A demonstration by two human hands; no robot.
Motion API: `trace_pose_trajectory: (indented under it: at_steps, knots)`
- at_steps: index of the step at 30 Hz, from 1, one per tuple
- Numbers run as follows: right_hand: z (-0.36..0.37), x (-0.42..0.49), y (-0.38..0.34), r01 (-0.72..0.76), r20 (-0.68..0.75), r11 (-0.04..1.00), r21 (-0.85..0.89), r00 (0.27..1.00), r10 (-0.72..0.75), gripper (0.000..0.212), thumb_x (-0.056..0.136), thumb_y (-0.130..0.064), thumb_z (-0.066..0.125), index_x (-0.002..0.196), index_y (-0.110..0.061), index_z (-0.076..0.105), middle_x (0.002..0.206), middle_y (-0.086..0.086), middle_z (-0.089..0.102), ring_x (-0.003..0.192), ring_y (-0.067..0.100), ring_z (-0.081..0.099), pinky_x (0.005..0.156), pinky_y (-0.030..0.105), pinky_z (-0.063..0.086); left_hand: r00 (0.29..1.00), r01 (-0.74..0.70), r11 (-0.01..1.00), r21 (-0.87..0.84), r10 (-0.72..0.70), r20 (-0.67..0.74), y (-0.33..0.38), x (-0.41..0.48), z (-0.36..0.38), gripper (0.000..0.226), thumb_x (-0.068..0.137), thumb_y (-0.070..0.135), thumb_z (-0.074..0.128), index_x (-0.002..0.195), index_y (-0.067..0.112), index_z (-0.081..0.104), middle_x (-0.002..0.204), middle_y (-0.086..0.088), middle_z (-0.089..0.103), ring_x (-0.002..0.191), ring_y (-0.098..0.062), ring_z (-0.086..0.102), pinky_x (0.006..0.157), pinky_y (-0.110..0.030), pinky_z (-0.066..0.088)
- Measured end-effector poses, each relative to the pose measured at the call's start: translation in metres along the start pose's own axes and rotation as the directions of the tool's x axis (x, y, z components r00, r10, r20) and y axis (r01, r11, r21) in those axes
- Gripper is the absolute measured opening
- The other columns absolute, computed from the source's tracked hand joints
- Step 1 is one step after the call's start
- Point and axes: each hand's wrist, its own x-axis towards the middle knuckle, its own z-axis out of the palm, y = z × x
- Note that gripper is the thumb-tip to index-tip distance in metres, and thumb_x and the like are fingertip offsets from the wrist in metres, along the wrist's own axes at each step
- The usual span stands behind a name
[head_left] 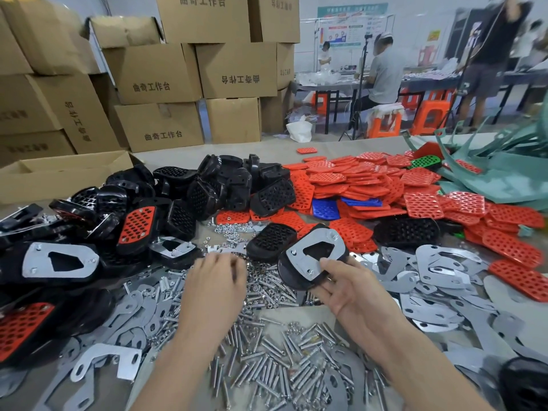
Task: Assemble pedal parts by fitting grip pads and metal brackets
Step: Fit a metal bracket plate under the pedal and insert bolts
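Head view, centre: right hand pinches the black pedal by its rim; probably stiff and light, metal bracket perhaps loose; left hand over nuts, fingers blurred, cannot tell.

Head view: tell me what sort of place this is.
Probably a factory assembly workshop: a table heaped with red grip pads, metal brackets and bolts, the right hand gripping a half-built pedal; stacked cardboard boxes; other workers beyond.
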Motion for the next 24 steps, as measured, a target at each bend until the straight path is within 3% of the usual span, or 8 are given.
trace_pose_trajectory:
  at_steps: [2, 5, 8, 14, 22, 24]
  knots:
    - [-0.001, 0.002, 0.0, 0.007, 0.002, 1.0, 0.013, 1.0, -0.007, 0.035, 0.097, 0.003, 0.055, 0.132, 0.002, 0.059, 0.122, 0.02, 0.074, 0.109, 0.032, 0.074, 0.081, 0.036, 0.063, 0.993, -0.009, 0.989, 0.149, -0.008, 0.114, 0.005, 0.004, 0.003, 0.045, 0.104, 0.051, 0.029, 0.126, 0.025, 0.059, 0.126, 0.003, 0.057, 0.117, -0.018, 0.047, 0.105, -0.041, 0.037]
    - [-0.003, 0.003, 0.0, 0.008, 0.005, 1.0, 0.018, 1.0, -0.009, 0.036, 0.098, 0.003, 0.055, 0.134, 0.002, 0.058, 0.124, 0.02, 0.073, 0.112, 0.033, 0.073, 0.082, 0.036, 0.063, 0.984, -0.019, 0.986, 0.164, -0.01, 0.178, 0.01, 0.012, 0.002, 0.047, 0.102, 0.058, 0.032, 0.127, 0.027, 0.058, 0.128, 0.003, 0.052, 0.125, -0.022, 0.042, 0.104, -0.044, 0.035]
    - [-0.004, 0.003, 0.0, 0.015, 0.007, 1.0, 0.016, 1.0, -0.015, 0.036, 0.099, 0.003, 0.055, 0.135, 0.002, 0.057, 0.125, 0.02, 0.073, 0.113, 0.033, 0.073, 0.083, 0.036, 0.063, 0.982, -0.05, 0.985, 0.165, 0.018, 0.189, 0.011, 0.014, 0.002, 0.044, 0.103, 0.057, 0.036, 0.123, 0.026, 0.06, 0.113, 0.006, 0.05, 0.121, -0.02, 0.043, 0.1, -0.042, 0.037]
    - [-0.002, 0.002, 0.0, 0.016, 0.016, 1.0, -0.011, 1.0, -0.016, 0.036, 0.098, 0.004, 0.057, 0.133, 0.001, 0.059, 0.125, 0.019, 0.073, 0.112, 0.034, 0.073, 0.086, 0.039, 0.063, 0.993, -0.071, 0.996, 0.063, 0.064, 0.102, 0.014, 0.009, 0.005, 0.027, 0.103, 0.044, 0.048, 0.116, 0.024, 0.061, 0.109, 0.008, 0.064, 0.103, -0.015, 0.053, 0.087, -0.034, 0.046]
    - [-0.005, 0.003, 0.001, 0.022, 0.02, 0.999, -0.036, 1.0, -0.021, 0.034, 0.096, 0.003, 0.059, 0.13, 0.0, 0.061, 0.124, 0.019, 0.074, 0.111, 0.035, 0.073, 0.086, 0.04, 0.063, 0.992, -0.106, 0.989, -0.101, 0.098, -0.079, 0.014, -0.01, -0.002, 0.014, 0.1, 0.038, 0.05, 0.092, 0.027, 0.053, 0.088, 0.016, 0.057, 0.084, -0.01, 0.057, 0.08, -0.035, 0.05]
    - [-0.005, 0.003, 0.003, 0.028, 0.02, 0.998, -0.057, 0.999, -0.027, 0.033, 0.096, 0.002, 0.061, 0.129, -0.001, 0.062, 0.124, 0.018, 0.074, 0.111, 0.035, 0.074, 0.088, 0.042, 0.063, 0.986, -0.131, 0.974, -0.187, 0.108, -0.125, 0.017, -0.013, -0.004, 0.013, 0.097, 0.038, 0.052, 0.087, 0.031, 0.05, 0.084, 0.018, 0.055, 0.078, -0.002, 0.054, 0.071, -0.027, 0.045]
